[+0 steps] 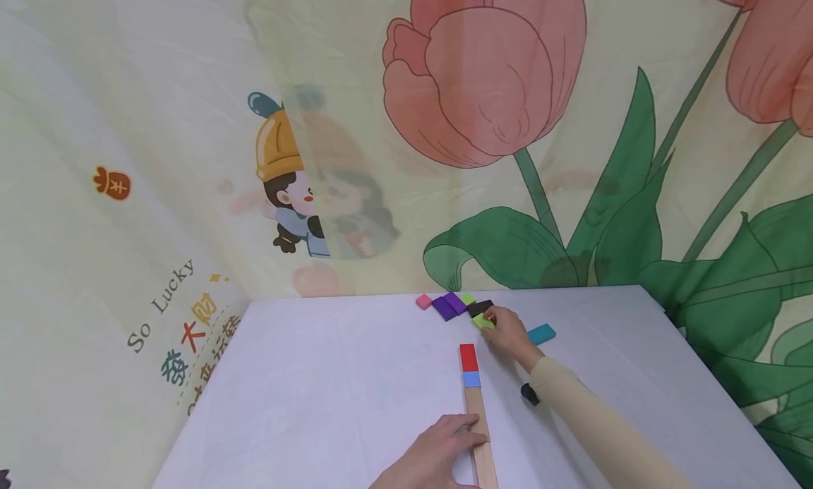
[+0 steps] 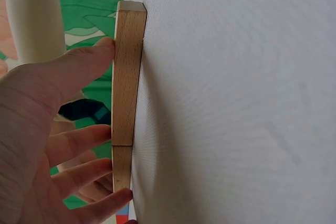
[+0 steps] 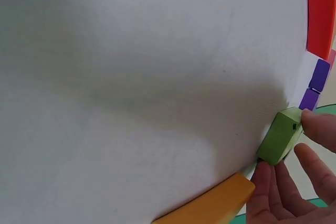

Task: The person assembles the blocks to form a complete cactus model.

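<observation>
My left hand [image 1: 432,452] rests its thumb and fingertips along a line of two plain wooden blocks [image 1: 478,402] laid end to end. In the left wrist view, the thumb touches the near wooden block [image 2: 128,77] and fingertips lie around the seam. At the far end of this line are a light-blue block [image 1: 472,379] and a red block [image 1: 468,357]. Farther back, my right hand [image 1: 510,331] pinches a light-green block [image 3: 281,136] between thumb and fingers, close over the table. An orange block [image 3: 207,203] lies near those fingers in the right wrist view.
At the table's back edge lie a pink block [image 1: 423,302], purple blocks [image 1: 449,305], another light-green block [image 1: 467,299] and a black block [image 1: 479,308]. A teal block [image 1: 543,334] sits right of my right hand. Printed cloth [image 1: 356,192] hangs behind the white table [image 1: 305,390].
</observation>
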Available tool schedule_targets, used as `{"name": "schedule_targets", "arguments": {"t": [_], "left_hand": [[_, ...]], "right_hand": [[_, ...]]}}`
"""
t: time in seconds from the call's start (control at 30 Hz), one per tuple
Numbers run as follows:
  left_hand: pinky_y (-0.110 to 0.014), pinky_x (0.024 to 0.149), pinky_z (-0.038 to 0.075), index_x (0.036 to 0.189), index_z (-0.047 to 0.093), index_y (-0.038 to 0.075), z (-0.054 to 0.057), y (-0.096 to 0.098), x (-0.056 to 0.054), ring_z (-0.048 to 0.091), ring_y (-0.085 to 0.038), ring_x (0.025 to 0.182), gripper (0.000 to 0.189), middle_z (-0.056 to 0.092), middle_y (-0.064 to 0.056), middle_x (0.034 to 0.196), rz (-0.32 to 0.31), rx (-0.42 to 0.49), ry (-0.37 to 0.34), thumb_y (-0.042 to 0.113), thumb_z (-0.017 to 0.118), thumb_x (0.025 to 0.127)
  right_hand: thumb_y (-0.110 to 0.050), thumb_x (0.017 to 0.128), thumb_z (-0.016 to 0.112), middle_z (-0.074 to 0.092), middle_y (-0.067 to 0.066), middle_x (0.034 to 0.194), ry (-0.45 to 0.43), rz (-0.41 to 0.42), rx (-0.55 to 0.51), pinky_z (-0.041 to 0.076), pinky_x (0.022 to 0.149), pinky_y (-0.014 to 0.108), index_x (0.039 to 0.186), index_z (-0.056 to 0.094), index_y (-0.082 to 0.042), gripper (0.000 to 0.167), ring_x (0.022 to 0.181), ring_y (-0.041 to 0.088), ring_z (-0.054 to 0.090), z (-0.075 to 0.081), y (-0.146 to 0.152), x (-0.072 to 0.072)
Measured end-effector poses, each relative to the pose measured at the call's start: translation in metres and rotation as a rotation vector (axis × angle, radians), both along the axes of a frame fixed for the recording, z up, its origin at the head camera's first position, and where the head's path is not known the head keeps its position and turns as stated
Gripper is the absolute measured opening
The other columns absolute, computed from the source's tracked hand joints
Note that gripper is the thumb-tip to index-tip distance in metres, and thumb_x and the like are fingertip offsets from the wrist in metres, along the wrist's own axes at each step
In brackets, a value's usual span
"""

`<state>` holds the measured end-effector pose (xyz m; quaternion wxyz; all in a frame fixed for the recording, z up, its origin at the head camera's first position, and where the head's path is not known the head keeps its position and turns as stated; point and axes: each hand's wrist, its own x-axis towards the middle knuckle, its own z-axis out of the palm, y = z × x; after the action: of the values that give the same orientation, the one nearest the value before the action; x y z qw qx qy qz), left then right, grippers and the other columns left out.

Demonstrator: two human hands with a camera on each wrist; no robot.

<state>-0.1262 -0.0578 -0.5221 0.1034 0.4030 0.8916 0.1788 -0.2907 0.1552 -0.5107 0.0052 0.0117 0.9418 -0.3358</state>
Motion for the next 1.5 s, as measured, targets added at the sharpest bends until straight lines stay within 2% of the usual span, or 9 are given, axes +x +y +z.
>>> {"name": "schedule_targets", "arguments": {"t": [0.27,0.43,0.53,0.67,0.77,1.03,1.27,1.4,1.5], "left_hand": [[-0.027,0.1,0.048,0.136,0.054,0.031,0.0,0.001,-0.001,0.043,-0.011,0.132,0.07,0.042,0.005,0.15,0.017,-0.02,-0.043,0.065,0.069,0.077],[-0.026,0.099,0.048,0.136,0.054,0.031,0.0,0.001,-0.001,0.043,-0.011,0.132,0.07,0.042,0.005,0.15,0.012,-0.016,-0.027,0.065,0.068,0.077],[-0.026,0.099,0.048,0.136,0.055,0.029,-0.001,0.0,0.0,0.044,-0.012,0.132,0.069,0.043,0.003,0.15,0.0,-0.01,-0.002,0.065,0.068,0.078],[-0.026,0.099,0.048,0.136,0.054,0.029,-0.001,-0.001,-0.001,0.044,-0.012,0.132,0.069,0.043,0.004,0.15,0.001,-0.008,-0.018,0.065,0.068,0.078],[-0.026,0.099,0.048,0.136,0.054,0.03,-0.001,-0.001,-0.001,0.044,-0.012,0.132,0.071,0.043,0.004,0.15,0.003,-0.006,-0.036,0.066,0.068,0.077],[-0.025,0.099,0.048,0.136,0.054,0.03,-0.002,-0.001,-0.002,0.044,-0.011,0.131,0.071,0.042,0.005,0.15,-0.004,-0.005,-0.024,0.066,0.069,0.076],[-0.025,0.099,0.048,0.136,0.054,0.029,-0.001,0.0,-0.002,0.044,-0.012,0.131,0.069,0.043,0.004,0.149,-0.004,-0.002,-0.014,0.065,0.069,0.077],[-0.026,0.099,0.048,0.136,0.054,0.03,0.0,0.0,-0.002,0.044,-0.011,0.131,0.069,0.042,0.005,0.15,0.005,-0.004,-0.031,0.065,0.068,0.078],[-0.025,0.099,0.048,0.135,0.055,0.029,-0.001,-0.001,-0.002,0.044,-0.012,0.131,0.068,0.044,0.004,0.149,-0.003,-0.001,-0.003,0.064,0.068,0.078]], "right_hand": [[-0.009,0.082,0.072,0.065,0.023,0.113,-0.014,-0.021,-0.044,0.054,0.088,0.046,0.125,0.056,0.003,0.048,0.1,0.032,0.062,-0.002,-0.001,-0.004],[-0.008,0.084,0.07,0.067,0.02,0.103,0.001,-0.023,-0.071,0.055,0.074,0.037,0.123,0.06,0.001,0.041,0.089,0.027,0.062,0.001,0.0,-0.006],[-0.007,0.087,0.069,0.065,0.02,0.104,-0.007,-0.019,-0.145,0.055,0.069,0.031,0.121,0.061,0.001,0.036,0.087,0.025,0.06,0.004,-0.001,-0.007],[-0.004,0.087,0.068,0.064,0.02,0.103,-0.041,-0.017,-0.269,0.053,0.062,0.025,0.119,0.063,0.002,0.033,0.08,0.021,0.058,0.003,-0.005,-0.01],[-0.004,0.087,0.068,0.063,0.019,0.1,-0.074,-0.018,-0.312,0.052,0.061,0.024,0.118,0.064,0.001,0.032,0.078,0.019,0.057,0.0,-0.008,-0.012],[-0.003,0.087,0.068,0.063,0.019,0.1,-0.113,-0.004,-0.318,0.055,0.068,0.026,0.117,0.065,0.001,0.031,0.081,0.021,0.059,-0.007,-0.012,-0.015],[-0.006,0.088,0.067,0.061,0.018,0.106,-0.129,0.011,-0.304,0.055,0.072,0.026,0.119,0.065,-0.002,0.031,0.088,0.023,0.057,-0.01,-0.011,-0.016],[-0.007,0.089,0.065,0.059,0.017,0.103,-0.125,0.028,-0.296,0.054,0.07,0.025,0.121,0.064,-0.001,0.032,0.087,0.023,0.055,-0.011,-0.012,-0.016],[-0.006,0.09,0.065,0.059,0.016,0.099,-0.124,0.04,-0.29,0.051,0.068,0.024,0.121,0.064,0.0,0.032,0.084,0.022,0.054,-0.012,-0.013,-0.016]]}}
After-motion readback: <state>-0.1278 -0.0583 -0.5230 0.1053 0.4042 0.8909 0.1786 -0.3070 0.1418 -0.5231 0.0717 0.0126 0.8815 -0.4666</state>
